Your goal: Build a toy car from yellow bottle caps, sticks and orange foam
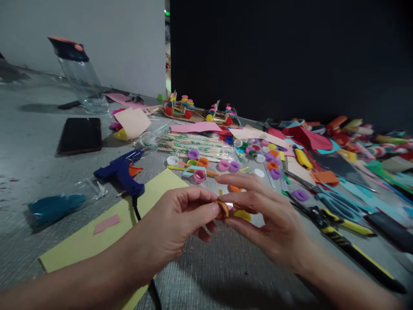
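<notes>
A small curved orange piece [222, 209], maybe foam or a cap, is pinched between the thumb and fingers of my left hand [183, 215]. My right hand [269, 213] meets it from the other side, with thumb and index fingertip at its edge and the other fingers arched above. The fingers partly cover the piece, so its full shape is hidden. Just beyond my hands lie a pink cap [199, 175] and several purple, orange and white bottle caps. A yellow scrap [242, 215] shows behind my right fingers.
On the left are a blue glue gun [121, 172] with a cord, a yellow sheet [77, 245], a phone [80, 135] and a water bottle [82, 79]. Wooden sticks [193, 144] lie ahead. Scissors [338, 202] and black-yellow pliers [342, 237] are at right. Small cap-wheeled models [179, 106] stand behind.
</notes>
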A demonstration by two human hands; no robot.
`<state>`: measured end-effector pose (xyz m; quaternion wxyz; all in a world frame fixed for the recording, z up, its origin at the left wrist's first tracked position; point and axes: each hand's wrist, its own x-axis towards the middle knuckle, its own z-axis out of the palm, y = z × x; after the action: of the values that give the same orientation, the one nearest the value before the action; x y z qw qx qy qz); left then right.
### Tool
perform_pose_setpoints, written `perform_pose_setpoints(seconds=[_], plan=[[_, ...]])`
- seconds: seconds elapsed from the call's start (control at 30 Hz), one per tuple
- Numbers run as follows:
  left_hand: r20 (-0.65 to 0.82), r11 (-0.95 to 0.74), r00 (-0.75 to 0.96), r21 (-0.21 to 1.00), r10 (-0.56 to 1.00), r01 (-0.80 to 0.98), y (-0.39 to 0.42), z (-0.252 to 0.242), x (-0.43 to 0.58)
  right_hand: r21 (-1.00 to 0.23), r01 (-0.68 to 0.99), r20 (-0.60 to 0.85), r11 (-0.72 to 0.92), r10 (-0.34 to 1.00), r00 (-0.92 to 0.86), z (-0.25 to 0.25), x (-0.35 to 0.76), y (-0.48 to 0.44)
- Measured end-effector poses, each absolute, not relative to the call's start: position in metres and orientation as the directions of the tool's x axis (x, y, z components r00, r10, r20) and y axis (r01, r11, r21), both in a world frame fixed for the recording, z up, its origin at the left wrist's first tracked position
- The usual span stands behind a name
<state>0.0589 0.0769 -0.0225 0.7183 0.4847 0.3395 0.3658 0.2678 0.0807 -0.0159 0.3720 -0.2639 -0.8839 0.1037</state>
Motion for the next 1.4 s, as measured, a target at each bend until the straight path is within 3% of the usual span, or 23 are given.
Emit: perform_pose_setpoints(seconds=[0.3,1.4], plan=[[-0.155,0.391,0.646,0.889,0.747,-0.238,0.0749,-0.0231,0.0596,-0.429,0.343,0.634,0.836,0.549,-0.545,-0.0158,0.2669,0.079],[-0.197,0.372,0.589,0.908,0.783,-0.192,0.0741,-0.021,0.0622,-0.496,0.299,0.626,0.815,0.574,-0.528,-0.0152,0.2652,0.0764]])
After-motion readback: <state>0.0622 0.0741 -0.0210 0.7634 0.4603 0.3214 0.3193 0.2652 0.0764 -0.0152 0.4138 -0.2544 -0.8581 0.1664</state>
